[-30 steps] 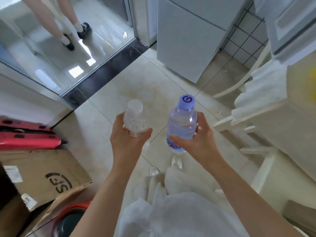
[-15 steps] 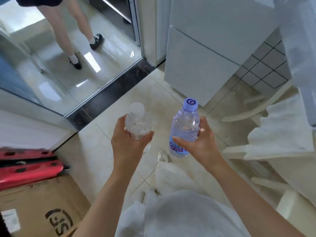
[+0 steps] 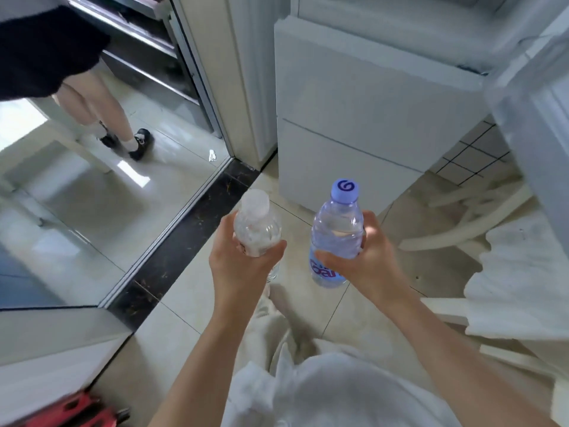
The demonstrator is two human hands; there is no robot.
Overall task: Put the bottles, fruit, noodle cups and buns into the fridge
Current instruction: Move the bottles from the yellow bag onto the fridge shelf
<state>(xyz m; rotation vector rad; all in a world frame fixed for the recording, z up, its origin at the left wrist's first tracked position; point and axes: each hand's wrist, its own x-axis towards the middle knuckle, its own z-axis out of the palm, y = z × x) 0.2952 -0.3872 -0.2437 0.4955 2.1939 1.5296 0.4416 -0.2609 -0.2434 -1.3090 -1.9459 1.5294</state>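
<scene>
My left hand grips a clear bottle with a white cap, held upright in front of me. A water bottle with a purple cap and a blue label stands upright in my right hand, whose fingers wrap its middle. The two bottles are side by side and apart, above the tiled floor. The white fridge rises straight ahead, its lower drawers closed. Its upper door hangs open at the right edge of the view.
A person's legs in black shoes stand beyond a sliding glass door track on the left. A white chair with a white cloth is at the right. A red object lies at the bottom left.
My view has risen and I have come closer to the fridge; its open upper door has come into sight. Both hands still hold their bottles, carried forward.
</scene>
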